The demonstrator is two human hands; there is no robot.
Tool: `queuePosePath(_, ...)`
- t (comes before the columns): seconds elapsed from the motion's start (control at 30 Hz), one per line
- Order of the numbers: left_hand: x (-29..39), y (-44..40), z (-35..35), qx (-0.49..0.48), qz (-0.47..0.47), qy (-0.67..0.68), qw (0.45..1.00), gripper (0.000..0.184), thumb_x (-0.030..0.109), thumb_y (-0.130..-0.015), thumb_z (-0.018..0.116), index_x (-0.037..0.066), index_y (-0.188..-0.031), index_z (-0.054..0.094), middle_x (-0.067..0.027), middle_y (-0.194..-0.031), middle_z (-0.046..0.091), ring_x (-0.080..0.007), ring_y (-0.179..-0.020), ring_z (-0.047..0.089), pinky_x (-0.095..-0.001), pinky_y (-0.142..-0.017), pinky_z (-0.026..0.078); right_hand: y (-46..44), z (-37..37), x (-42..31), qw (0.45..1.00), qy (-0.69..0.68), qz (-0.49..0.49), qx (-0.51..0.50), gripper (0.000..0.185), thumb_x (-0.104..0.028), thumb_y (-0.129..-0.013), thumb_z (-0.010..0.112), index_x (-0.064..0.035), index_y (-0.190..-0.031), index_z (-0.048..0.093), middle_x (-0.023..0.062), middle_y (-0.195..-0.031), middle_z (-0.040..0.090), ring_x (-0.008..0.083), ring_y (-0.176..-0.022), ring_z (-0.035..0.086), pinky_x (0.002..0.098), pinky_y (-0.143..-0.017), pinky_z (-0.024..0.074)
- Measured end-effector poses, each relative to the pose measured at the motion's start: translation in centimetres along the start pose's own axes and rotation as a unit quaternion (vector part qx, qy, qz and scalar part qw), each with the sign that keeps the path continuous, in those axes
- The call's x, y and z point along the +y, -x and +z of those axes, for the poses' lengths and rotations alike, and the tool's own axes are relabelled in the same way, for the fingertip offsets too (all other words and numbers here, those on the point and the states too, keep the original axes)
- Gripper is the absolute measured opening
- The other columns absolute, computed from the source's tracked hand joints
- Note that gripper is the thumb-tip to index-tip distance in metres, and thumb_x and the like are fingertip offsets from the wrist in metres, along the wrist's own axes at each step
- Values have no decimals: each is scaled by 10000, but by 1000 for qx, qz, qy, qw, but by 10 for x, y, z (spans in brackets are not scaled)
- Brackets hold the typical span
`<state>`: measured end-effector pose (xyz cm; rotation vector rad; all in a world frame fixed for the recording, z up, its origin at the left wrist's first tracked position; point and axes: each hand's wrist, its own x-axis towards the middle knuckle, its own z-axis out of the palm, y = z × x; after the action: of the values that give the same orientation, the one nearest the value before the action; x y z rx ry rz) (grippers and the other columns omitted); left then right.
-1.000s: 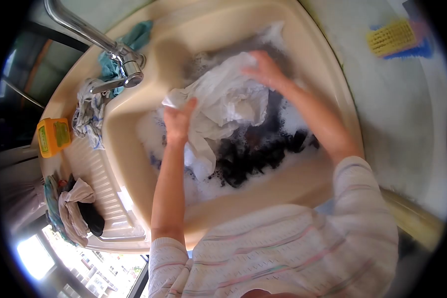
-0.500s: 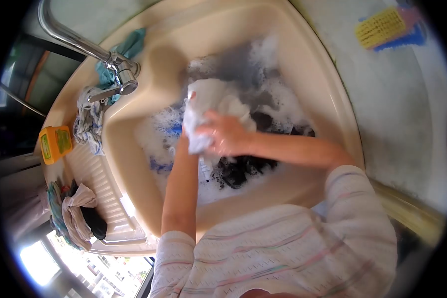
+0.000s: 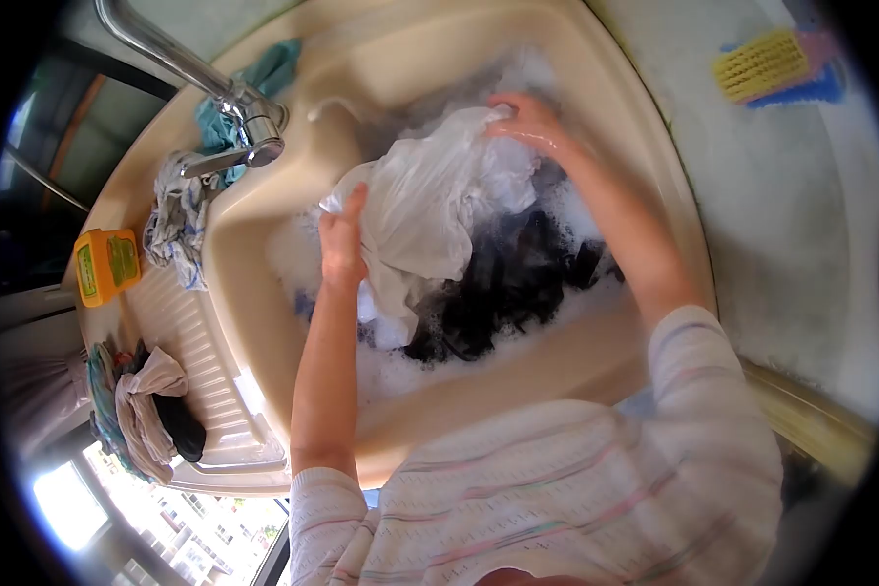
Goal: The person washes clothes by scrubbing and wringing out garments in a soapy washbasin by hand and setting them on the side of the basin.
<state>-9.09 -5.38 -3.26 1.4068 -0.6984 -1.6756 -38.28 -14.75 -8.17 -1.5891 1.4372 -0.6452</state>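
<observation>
A wet white garment (image 3: 415, 200) is stretched between my hands above the soapy water of a beige sink (image 3: 518, 386). My left hand (image 3: 344, 239) grips its left edge, thumb pointing up. At the garment's upper right corner, my right hand (image 3: 527, 125) pinches the cloth. The lower part of the garment hangs down into the suds. Dark, soaked clothes (image 3: 513, 283) lie in the foam to the right of and below it. How the white garment is cut cannot be made out.
A chrome faucet (image 3: 254, 127) rises at the upper left beside a teal cloth (image 3: 264, 73). Crumpled patterned cloth (image 3: 178, 215), an orange container (image 3: 107, 266) and a pile of clothes (image 3: 151, 410) sit by the ribbed drainboard (image 3: 200, 342). A yellow brush (image 3: 762, 66) lies at the upper right.
The white garment was bunched between my hands and is now spread wide. My right hand has moved up and right, away from my left, which has shifted slightly left.
</observation>
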Motion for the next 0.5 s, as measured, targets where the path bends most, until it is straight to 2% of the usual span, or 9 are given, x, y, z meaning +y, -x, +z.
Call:
queuePosePath(0.03,-15,-6,2,19,88,-132,987,486,287,-760,628,-46,-1091,504,-135,-1009,599,-251,-938,579,-347,-798,461,8,2,3,995,30,-20,90,620,-361,-643,688,-94,-1176,514,170,-1177,482,292,-1061,494,375,-862,431)
queuePosePath(0.07,-28,-11,7,36,173,-261,949,520,296,-734,651,-49,-1093,501,-151,-997,603,-270,-931,583,-356,-793,462,26,17,-5,985,135,-43,100,638,-353,-653,684,-107,-1205,482,180,-1215,431,310,-1094,457,398,-870,422)
queuePosePath(0.13,-49,-6,42,73,157,-531,830,573,304,-668,690,-14,-1106,504,-196,-958,599,-327,-900,584,-389,-792,456,63,61,-28,931,335,-86,114,678,-338,-673,677,-131,-1265,419,200,-1293,331,348,-1158,383,444,-887,404)
queuePosePath(0.17,-58,-11,44,53,145,-541,827,592,305,-647,701,-15,-1104,504,-205,-953,595,-340,-889,582,-393,-792,455,65,71,-11,952,294,-64,56,723,-357,-699,660,-168,-1316,336,208,-1350,226,401,-1206,291,511,-892,377)
queuePosePath(0.23,-72,-27,49,12,125,-561,818,630,308,-606,722,-16,-1101,506,-223,-941,587,-367,-868,577,-401,-791,454,49,85,43,959,267,-67,65,654,-365,-673,670,-164,-1251,438,195,-1226,429,367,-1104,439,446,-909,382)
queuePosePath(0.33,-63,-32,33,-54,16,-164,985,470,245,-717,650,-14,-1086,520,-153,-942,608,-291,-820,600,-388,-763,473,37,60,-11,944,285,150,-68,554,-331,-677,670,-145,-1173,510,175,-1115,525,338,-1039,502,423,-862,414)
queuePosePath(0.4,-51,-31,29,-63,-126,118,983,402,310,-810,573,32,-1098,529,-92,-1004,598,-234,-859,589,-378,-755,482,55,74,-34,979,196,41,39,476,-316,-675,675,-145,-1103,556,157,-1055,561,313,-995,532,411,-841,427)
queuePosePath(0.43,-47,-26,32,-66,-104,154,980,438,358,-810,561,33,-1101,526,-93,-1022,590,-234,-880,580,-376,-761,479,68,82,-47,984,151,-15,91,438,-309,-674,678,-145,-1067,578,147,-1025,579,301,-973,547,405,-830,434)
queuePosePath(0.5,-42,-19,36,-71,-57,221,971,516,455,-809,538,35,-1108,519,-95,-1057,574,-234,-922,562,-372,-774,473,93,91,-84,983,92,-158,7,365,-302,-670,680,-166,-1002,609,130,-1014,578,297,-964,544,411,-824,432)
